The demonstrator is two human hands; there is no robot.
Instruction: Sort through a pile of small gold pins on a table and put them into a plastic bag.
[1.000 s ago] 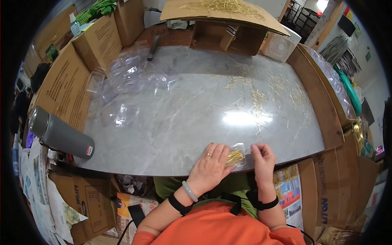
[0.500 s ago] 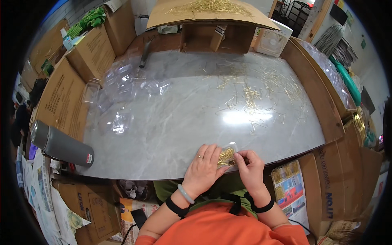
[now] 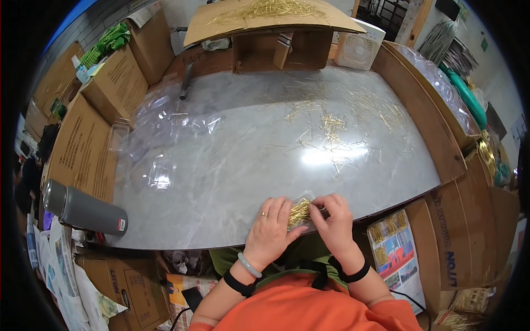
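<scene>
At the near edge of the grey marble table (image 3: 248, 149), both my hands press on a small clear plastic packet filled with thin gold pins (image 3: 300, 212). My left hand (image 3: 270, 231) lies flat on its left side, a ring on one finger and a pale bangle on the wrist. My right hand (image 3: 331, 218) pinches the packet's right end with the fingertips. Loose gold pins (image 3: 331, 129) lie scattered over the far right half of the table.
Clear plastic trays and bags (image 3: 165, 138) are heaped at the table's left. A grey flask (image 3: 83, 208) lies at the left corner. Cardboard boxes (image 3: 83, 149) ring the table, and a cardboard sheet with more pins (image 3: 265, 14) sits on a wooden box at the back. A white fan (image 3: 359, 49) stands back right.
The view has shifted slightly. My hands have drawn closer together over the packet of pins at the table edge, the right fingers now pinching its end.
</scene>
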